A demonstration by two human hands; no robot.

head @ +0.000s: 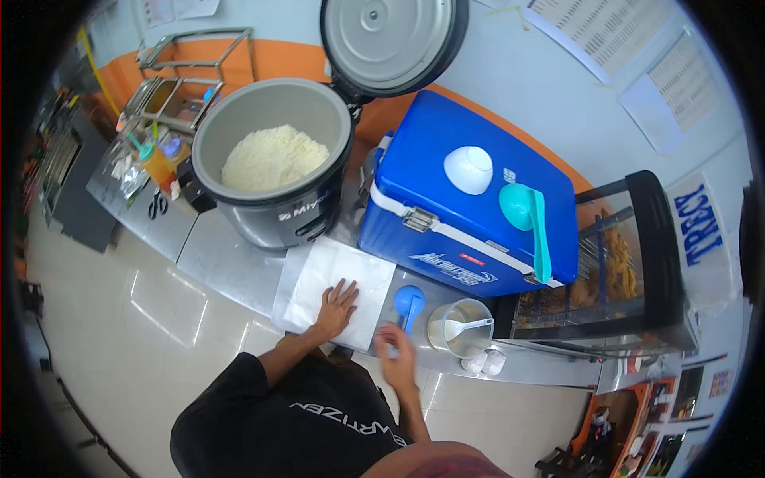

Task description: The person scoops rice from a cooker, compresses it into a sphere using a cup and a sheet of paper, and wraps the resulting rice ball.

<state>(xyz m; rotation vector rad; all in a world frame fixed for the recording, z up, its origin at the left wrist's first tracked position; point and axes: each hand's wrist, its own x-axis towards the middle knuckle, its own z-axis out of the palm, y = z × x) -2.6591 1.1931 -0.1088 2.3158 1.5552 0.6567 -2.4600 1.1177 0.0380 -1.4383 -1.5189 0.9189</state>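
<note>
My left hand (pixel 337 310) rests palm down, fingers spread, on a stack of white paper sheets (pixel 364 281) lying on the steel counter. My right hand (pixel 395 352) is over the counter's front edge, fingers bent and somewhat blurred, with nothing seen in it. Just above it lies a blue scoop (pixel 410 300). Right of that, a clear container (pixel 439 316) holds a white spoon (pixel 472 325). Behind the sheets stands an open rice cooker (pixel 269 221) with cooked white rice (pixel 275 158) inside.
A blue cooler box (pixel 430 155) carries a white bowl (pixel 469 170) and a turquoise ladle (pixel 523 206). At right is a glass-sided food display case (pixel 597 263). Sauce bottles (pixel 156 167) and black-handled scissors (pixel 158 205) are at left. The counter's front edge (pixel 227 293) runs close before me.
</note>
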